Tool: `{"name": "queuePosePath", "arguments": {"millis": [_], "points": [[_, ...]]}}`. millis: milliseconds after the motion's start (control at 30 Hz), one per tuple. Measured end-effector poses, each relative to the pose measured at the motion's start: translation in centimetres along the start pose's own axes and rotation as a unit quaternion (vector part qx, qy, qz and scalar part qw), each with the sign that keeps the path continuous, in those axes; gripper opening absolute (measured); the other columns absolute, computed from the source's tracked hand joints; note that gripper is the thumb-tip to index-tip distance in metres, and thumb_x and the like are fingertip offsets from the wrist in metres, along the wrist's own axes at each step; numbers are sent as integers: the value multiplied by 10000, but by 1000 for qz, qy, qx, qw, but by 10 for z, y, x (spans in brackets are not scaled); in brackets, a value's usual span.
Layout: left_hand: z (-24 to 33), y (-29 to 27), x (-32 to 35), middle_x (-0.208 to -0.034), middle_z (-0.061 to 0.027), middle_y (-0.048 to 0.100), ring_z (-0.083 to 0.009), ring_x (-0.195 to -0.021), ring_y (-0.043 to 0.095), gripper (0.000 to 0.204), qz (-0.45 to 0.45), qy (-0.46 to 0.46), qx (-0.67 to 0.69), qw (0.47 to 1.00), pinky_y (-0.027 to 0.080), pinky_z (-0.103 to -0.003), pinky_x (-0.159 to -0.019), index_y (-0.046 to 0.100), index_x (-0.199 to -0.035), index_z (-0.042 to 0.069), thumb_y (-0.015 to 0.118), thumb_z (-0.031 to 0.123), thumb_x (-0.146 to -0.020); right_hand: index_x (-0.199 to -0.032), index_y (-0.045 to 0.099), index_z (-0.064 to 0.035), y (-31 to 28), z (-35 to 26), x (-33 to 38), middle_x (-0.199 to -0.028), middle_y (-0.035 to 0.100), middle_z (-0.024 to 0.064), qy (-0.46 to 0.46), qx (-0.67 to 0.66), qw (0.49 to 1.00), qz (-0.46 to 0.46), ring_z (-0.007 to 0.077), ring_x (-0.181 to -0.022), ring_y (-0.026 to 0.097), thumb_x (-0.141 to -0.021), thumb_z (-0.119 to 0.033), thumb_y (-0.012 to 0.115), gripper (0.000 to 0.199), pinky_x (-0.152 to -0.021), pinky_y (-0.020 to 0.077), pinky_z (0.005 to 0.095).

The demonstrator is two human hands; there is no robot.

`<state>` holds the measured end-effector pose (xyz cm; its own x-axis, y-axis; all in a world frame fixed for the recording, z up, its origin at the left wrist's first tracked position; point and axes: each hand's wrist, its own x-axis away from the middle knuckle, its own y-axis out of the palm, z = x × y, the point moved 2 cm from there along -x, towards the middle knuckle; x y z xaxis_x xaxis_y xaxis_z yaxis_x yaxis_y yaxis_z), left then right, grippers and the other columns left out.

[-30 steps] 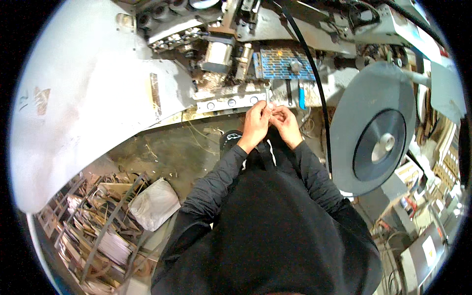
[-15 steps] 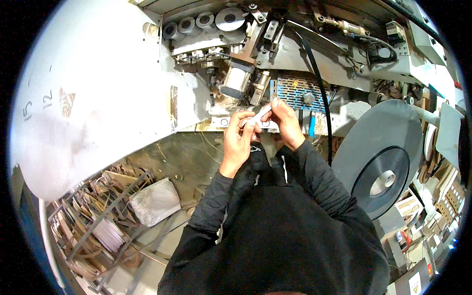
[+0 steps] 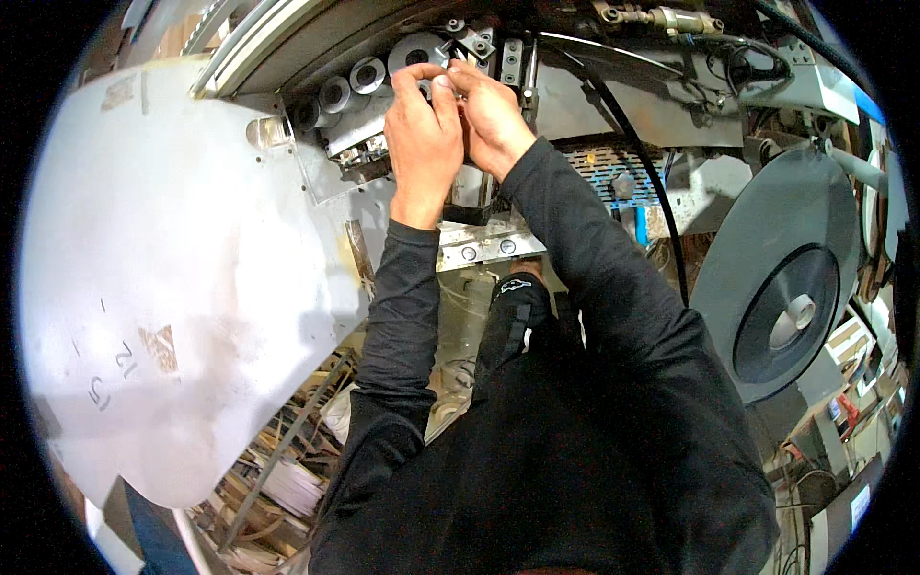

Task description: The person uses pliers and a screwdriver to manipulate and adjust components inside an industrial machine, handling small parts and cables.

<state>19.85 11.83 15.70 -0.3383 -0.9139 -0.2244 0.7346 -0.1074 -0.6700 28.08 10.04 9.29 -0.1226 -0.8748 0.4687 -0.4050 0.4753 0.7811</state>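
Both hands have risen from the lower bracket to the rollers (image 3: 367,75); left hand (image 3: 423,123) and right hand (image 3: 492,113) pinch something small, unidentifiable, together there.

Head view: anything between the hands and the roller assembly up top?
Nothing visible. The left hand and right hand are already up at the metal rollers, fingertips together on a small part there; what they pinch is hidden.

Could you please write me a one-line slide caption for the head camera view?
Both hands, left hand and right hand, raised together at the metal rollers of a machine.
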Motion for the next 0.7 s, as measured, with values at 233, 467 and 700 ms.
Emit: {"name": "queuePosePath", "arguments": {"millis": [233,467,700], "points": [[-14,14,-12,-866,-224,723,-364,-726,705,297,-19,23,-59,998,525,-452,-646,577,-1144,-23,585,263,-1064,-1638,235,-7,9,1,-9,-1482,547,138,14,-60,996,61,181,-1221,585,-1087,-164,511,637,-1039,496,331],[-13,9,-20,-817,-152,719,-223,-671,677,263,-50,4,-65,997,521,-376,-614,575,-1181,-17,600,217,-1063,-1242,632,-59,8,-1,-18,-1013,610,-11,23,-67,997,26,87,-927,579,-1085,-117,483,223,-851,509,269],[-6,1,-57,-849,-117,743,-175,-686,722,208,-59,-41,-24,997,567,-317,-610,578,-1148,-26,586,170,-1078,-1287,590,-56,13,-2,-23,-1105,657,25,9,-63,998,1,115,-890,655,-1104,-172,488,239,-798,551,294]]}}
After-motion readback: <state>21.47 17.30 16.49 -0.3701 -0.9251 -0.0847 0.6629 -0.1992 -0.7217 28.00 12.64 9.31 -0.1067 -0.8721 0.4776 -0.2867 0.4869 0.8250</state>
